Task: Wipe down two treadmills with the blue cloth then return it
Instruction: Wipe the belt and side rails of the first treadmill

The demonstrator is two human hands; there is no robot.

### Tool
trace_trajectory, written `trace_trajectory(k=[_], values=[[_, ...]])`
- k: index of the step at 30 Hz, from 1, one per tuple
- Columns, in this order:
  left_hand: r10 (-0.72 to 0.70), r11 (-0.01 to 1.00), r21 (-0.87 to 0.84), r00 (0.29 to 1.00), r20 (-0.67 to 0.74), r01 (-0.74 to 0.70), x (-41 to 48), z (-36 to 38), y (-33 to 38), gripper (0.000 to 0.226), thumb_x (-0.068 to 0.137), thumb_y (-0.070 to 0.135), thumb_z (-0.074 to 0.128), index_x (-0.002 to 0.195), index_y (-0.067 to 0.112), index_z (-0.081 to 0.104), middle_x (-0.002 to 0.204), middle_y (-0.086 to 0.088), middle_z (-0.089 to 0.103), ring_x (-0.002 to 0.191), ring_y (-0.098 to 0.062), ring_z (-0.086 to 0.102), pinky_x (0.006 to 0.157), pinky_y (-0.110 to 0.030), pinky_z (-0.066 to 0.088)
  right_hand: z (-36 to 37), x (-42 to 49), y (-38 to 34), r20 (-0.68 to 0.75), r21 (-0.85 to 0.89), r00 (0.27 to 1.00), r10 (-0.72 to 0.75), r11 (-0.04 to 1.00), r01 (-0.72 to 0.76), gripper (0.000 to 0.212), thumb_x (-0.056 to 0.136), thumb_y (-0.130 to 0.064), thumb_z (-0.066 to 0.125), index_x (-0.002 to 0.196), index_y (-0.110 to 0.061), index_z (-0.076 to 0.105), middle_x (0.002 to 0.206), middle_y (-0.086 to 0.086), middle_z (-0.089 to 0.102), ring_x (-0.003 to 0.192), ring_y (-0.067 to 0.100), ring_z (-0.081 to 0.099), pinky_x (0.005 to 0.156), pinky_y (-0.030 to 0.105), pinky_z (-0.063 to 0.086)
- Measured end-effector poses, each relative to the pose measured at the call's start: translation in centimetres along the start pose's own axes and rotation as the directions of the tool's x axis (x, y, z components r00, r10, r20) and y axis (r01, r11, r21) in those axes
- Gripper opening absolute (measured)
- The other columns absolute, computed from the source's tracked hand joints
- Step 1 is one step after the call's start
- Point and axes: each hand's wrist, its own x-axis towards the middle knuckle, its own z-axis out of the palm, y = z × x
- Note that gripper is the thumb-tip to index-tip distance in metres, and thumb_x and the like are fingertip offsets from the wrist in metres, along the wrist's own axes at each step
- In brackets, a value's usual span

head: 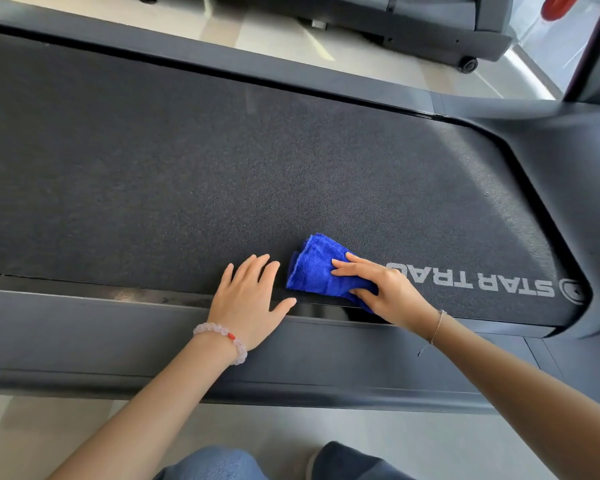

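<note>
A treadmill lies crosswise before me, its dark speckled belt (222, 161) filling most of the view. A folded blue cloth (312, 268) rests on the belt's near edge, next to white lettering. My right hand (385, 292) presses down on the cloth, thumb under its near side. My left hand (246, 299) lies flat with fingers spread, palm on the near side rail (118, 327) and fingertips on the belt, just left of the cloth and not touching it. A second treadmill (430, 26) stands beyond, at the top of the view.
The motor cover (575, 188) rises at the right end of the belt. A pale floor strip (291, 39) separates the two treadmills. My knee and shoe (343, 462) are on the floor below the near rail. Something red (558, 5) hangs at the top right.
</note>
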Motion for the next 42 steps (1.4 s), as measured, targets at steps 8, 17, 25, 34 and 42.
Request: trace_trajectory(k=[8, 17, 25, 34, 42], values=[[0.001, 1.0, 0.02, 1.0, -0.001, -0.001, 1.7, 0.5, 0.1, 0.066, 0.092, 0.053, 0.041, 0.146, 0.017, 0.027, 0.155, 0.0, 0.019, 0.144, -0.018, 0.013, 0.116, -0.042, 0.009, -2.0, 7.3, 1.9, -0.071, -0.016, 0.996, 0.055, 0.998, -0.056, 0.046, 0.084, -0.001, 0.057, 0.119, -0.031, 0.06, 0.127, -0.029, 0.048, 0.132, -0.002, 0.034, 0.107, 0.028, 0.034], [-0.051, 0.99, 0.125, 0.987, -0.155, 0.071, 6.6, 1.1, -0.4, 0.061, 0.076, 0.05, 0.067, 0.12, 0.009, 0.061, 0.127, -0.011, 0.059, 0.118, -0.03, 0.055, 0.095, -0.054, 0.042, -5.3, 18.5, 6.9, -0.096, -0.055, 0.992, 0.08, 0.995, -0.086, 0.043, 0.086, -0.007, 0.055, 0.119, -0.034, 0.058, 0.13, -0.024, 0.052, 0.134, 0.002, 0.035, 0.104, 0.027, 0.031], [-0.076, 0.988, 0.129, 0.994, -0.084, 0.086, 12.3, 0.9, -0.1, 0.069, 0.086, 0.059, 0.039, 0.14, 0.017, 0.042, 0.149, -0.006, 0.036, 0.138, -0.025, 0.03, 0.111, -0.048, 0.02, -7.9, 27.5, 10.2, -0.157, -0.108, 0.986, 0.047, 0.992, -0.064, 0.043, 0.084, -0.009, 0.053, 0.119, -0.034, 0.058, 0.132, -0.02, 0.054, 0.125, 0.016, 0.049, 0.104, 0.034, 0.036], [-0.055, 0.984, 0.161, 0.989, -0.139, 0.077, 16.2, 1.7, 1.5, 0.065, 0.085, 0.059, 0.032, 0.125, 0.015, 0.058, 0.134, -0.007, 0.054, 0.125, -0.027, 0.049, 0.098, -0.054, 0.042, -10.1, 35.3, 13.7, -0.2, -0.134, 0.973, 0.115, 0.981, -0.143, 0.045, 0.083, -0.016, 0.05, 0.122, -0.039, 0.054, 0.132, -0.009, 0.056, 0.12, 0.03, 0.049, 0.1, 0.04, 0.041], [-0.067, 0.978, 0.186, 0.985, -0.16, 0.097, 17.2, 2.3, 2.4, 0.064, 0.086, 0.058, 0.03, 0.126, 0.016, 0.057, 0.136, -0.007, 0.052, 0.127, -0.025, 0.048, 0.099, -0.054, 0.041, -13.1, 38.7, 16.7, -0.135, -0.173, 0.979, 0.15, 0.97, -0.172, 0.044, 0.083, -0.021, 0.05, 0.123, -0.041, 0.052, 0.13, 0.005, 0.056, 0.116, 0.034, 0.051, 0.097, 0.043, 0.044]])
